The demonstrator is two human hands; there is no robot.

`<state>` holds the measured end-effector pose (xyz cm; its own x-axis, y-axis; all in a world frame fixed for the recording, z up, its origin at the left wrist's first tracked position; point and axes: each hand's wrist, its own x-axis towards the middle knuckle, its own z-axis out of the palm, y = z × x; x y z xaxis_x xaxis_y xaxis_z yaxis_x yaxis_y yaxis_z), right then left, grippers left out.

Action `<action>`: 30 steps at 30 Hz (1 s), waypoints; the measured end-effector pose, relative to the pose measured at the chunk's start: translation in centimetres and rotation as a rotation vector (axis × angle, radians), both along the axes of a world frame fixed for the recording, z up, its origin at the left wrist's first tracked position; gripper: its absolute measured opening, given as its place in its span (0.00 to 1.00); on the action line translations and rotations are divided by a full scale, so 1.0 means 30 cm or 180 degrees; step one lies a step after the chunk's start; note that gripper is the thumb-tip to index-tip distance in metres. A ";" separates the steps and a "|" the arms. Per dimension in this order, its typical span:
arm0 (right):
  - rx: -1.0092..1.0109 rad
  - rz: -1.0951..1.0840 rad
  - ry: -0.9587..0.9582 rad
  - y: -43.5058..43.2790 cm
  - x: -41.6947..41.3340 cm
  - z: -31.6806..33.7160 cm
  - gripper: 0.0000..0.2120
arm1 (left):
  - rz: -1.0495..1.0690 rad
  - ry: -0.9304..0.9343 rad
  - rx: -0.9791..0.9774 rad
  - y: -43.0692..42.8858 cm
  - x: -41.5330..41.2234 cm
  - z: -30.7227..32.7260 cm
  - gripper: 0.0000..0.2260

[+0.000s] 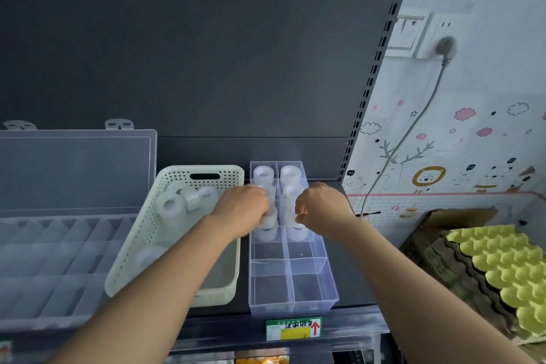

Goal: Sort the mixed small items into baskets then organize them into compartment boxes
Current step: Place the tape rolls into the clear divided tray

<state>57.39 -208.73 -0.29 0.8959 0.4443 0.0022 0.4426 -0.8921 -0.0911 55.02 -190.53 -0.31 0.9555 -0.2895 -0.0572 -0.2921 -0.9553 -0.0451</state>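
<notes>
A clear divided box [313,284] stands on the dark shelf, its far cells filled with white tape rolls [263,173] and its near cells bare. Left of it sits a cream perforated basket [130,260] holding several more tape rolls [170,207]. My left hand [242,205] is over the left column of the box, fingers closed on a tape roll [270,220]. My right hand [322,205] hovers over the right column, fingers curled around another roll [297,232] that is mostly hidden.
A large clear compartment case [53,269] with its lid up lies at the left. Cardboard boxes with yellow-green egg trays [502,269] stand at the right. A power cord [413,124] hangs down the wall. A price label [294,328] marks the shelf edge.
</notes>
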 end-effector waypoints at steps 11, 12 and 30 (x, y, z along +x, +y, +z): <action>-0.0077 -0.0105 0.0258 0.044 0.018 -0.006 0.09 | -0.0169 -0.0045 -0.0247 0.030 -0.020 -0.030 0.07; -0.0040 -0.0093 0.0164 0.058 0.018 0.000 0.10 | -0.0189 -0.0163 -0.0336 0.036 -0.022 -0.027 0.08; -0.0094 0.0803 0.0045 0.520 0.036 -0.014 0.16 | 0.1851 -0.0595 0.0645 0.433 -0.118 -0.034 0.15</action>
<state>58.48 -193.14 -0.70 0.7564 0.6536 -0.0260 0.6505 -0.7558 -0.0744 51.49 -177.53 -1.33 0.9522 0.2781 0.1262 0.3014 -0.9225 -0.2412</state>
